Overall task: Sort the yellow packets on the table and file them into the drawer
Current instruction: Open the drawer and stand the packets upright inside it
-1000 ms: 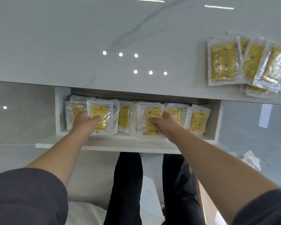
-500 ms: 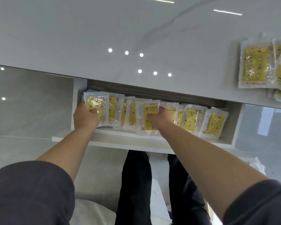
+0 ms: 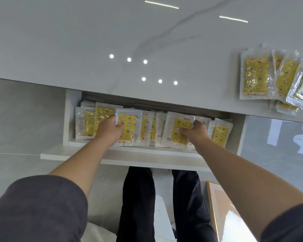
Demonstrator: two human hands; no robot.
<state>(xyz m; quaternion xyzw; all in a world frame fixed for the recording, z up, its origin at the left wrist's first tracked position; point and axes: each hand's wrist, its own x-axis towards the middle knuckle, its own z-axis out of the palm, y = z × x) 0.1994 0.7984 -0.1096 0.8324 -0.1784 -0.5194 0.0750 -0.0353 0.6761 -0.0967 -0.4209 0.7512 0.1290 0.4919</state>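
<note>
Filing step: your left hand [image 3: 108,131] grips a yellow packet [image 3: 129,130], your right hand [image 3: 195,132] pinches a second packet [image 3: 176,132], both in the drawer [image 3: 69,119] (loose packets [image 3: 255,77] wait on the table [image 3: 94,41]). Next, seat both.

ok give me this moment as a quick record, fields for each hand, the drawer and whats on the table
left hand: grips the left-hand packet at its left edge, thumb on the front
right hand: pinches the right-hand packet near its top right corner
drawer: open, holding an overlapping row of packets
table: loose pile of packets at the right, not yet filed
</note>
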